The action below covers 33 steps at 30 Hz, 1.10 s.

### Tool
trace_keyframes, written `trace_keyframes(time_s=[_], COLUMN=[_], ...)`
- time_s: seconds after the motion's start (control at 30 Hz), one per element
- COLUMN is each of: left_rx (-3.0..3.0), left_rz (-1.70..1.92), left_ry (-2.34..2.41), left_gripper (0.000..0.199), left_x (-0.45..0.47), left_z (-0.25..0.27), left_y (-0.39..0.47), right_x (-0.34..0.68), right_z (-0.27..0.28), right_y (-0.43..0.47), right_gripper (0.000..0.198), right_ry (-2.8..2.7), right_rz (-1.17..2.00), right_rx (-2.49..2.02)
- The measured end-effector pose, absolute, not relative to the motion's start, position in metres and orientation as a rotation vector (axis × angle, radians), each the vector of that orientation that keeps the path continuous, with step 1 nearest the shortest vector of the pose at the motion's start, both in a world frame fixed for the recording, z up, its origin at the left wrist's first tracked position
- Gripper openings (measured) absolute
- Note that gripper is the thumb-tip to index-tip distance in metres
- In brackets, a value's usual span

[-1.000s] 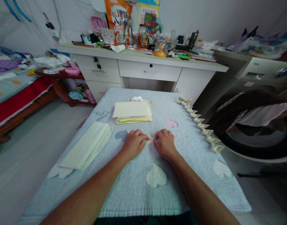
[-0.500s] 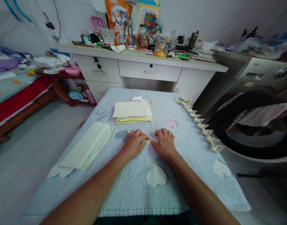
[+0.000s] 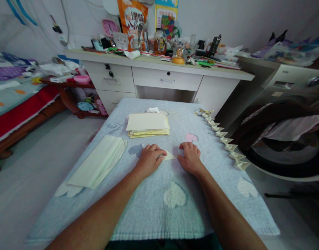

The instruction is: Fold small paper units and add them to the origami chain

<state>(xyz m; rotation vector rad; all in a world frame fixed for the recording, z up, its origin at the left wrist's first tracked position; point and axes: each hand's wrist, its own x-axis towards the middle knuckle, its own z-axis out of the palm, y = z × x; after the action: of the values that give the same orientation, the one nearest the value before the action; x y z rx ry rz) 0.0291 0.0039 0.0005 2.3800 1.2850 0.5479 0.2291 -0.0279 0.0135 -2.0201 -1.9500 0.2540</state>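
Note:
A small pale yellow sheet of folded paper (image 3: 170,156) lies on the cloth-covered table, its pointed end toward the right. My left hand (image 3: 150,158) covers the left part of it, with curled fingers and thumb holding it down. Just past the paper's right tip rests my right hand (image 3: 190,157), the thumb apart from the loosely bent fingers and nothing held. The thumb is close to the tip; whether it touches cannot be made out.
Behind the hands sits a stack of yellow paper (image 3: 148,125). Folded pale sheets (image 3: 98,163) lie at the left. A row of interlocked folded paper pieces (image 3: 228,144) runs along the right side. Beyond are a cluttered desk (image 3: 167,74) and a washing machine (image 3: 287,121).
My right hand has slid right, away from my left hand, uncovering the paper's pointed end. My left hand stays in place on the paper.

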Motion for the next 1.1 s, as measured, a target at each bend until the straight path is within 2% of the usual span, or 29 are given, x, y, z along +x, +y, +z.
trace_keyframes(time_s=[0.17,0.27,0.67,1.0,1.1], left_rx=[2.388,2.419,2.383,2.307,2.310], left_rz=[0.530,0.531,0.423,0.351,0.371], left_ry=[1.290,1.281,1.672,1.702,1.708], left_gripper=[0.022,0.020,0.018,0.013,0.018], left_x=[0.030,0.030,0.023,0.007,0.009], left_z=[0.002,0.001,0.007,0.007,0.007], left_y=[0.004,0.004,-0.008,-0.004,-0.005], right_x=[0.215,0.203,0.183,0.176,0.175], right_z=[0.019,0.016,0.014,0.014,0.014], right_y=[-0.029,-0.029,-0.026,-0.027,-0.027], right_gripper=[0.013,0.012,0.010,0.013,0.015], right_ry=[-2.027,-2.137,-2.223,-2.209,-2.213], right_rz=[0.308,0.413,0.294,0.240,0.220], right_rx=[-1.634,-1.507,-1.765,-1.854,-1.858])
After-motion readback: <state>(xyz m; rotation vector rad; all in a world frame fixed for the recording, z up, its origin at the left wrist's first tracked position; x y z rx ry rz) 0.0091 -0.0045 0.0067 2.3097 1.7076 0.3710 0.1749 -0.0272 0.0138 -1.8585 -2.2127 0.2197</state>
